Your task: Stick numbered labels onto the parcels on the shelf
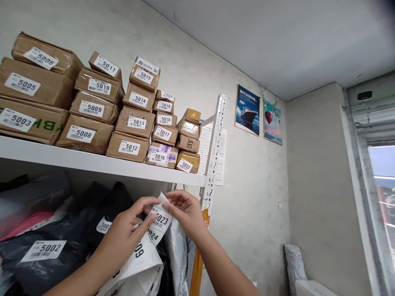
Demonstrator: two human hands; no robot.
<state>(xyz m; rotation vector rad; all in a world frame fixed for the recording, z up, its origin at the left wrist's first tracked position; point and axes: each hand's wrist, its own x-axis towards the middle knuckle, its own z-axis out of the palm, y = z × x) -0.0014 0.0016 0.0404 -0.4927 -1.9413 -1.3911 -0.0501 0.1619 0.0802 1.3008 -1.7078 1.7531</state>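
A strip of white number labels (162,220) hangs in front of the shelf rack, with 5023 at the top and 5024 below it. My left hand (123,228) grips the strip's left edge between thumb and fingers. At its upper end, my right hand (187,211) pinches the corner with thumb and forefinger. More of the label strip trails down in loose folds below my left hand. Above my hands, the cardboard box marked 5022 (191,157) sits at the right end of the shelf, beneath several small boxes with no number label showing.
Stacked cardboard boxes (135,123) with numbered labels line the white shelf (101,164). Dark plastic parcels (18,257) fill the level below. A perforated white upright (214,152) stands right of my hands, with orange tape (196,271) lower down. Posters (247,110) hang on the wall.
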